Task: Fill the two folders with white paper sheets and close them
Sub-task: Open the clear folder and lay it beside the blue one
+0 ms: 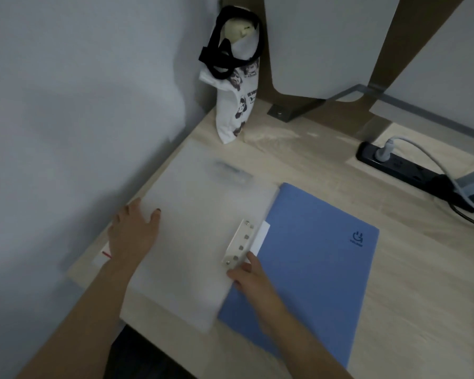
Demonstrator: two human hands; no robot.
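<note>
Flat with fingers spread, the left hand (133, 233) pressed on the left edge of the white paper sheets (200, 242) lying in the open blue folder (312, 258) on the desk (326, 165), while the right hand (253, 281) touched the clip bar (239, 242) at its near end, its hold unclear.

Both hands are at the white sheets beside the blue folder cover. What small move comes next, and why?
Probably press the white clamp bar with metal studs down with the right hand, whose fingertips touch its near end, while the left hand rests flat on the white paper sheets, steadying them. The blue folder cover lies open, so securing the sheets likely precedes closing it.
</note>
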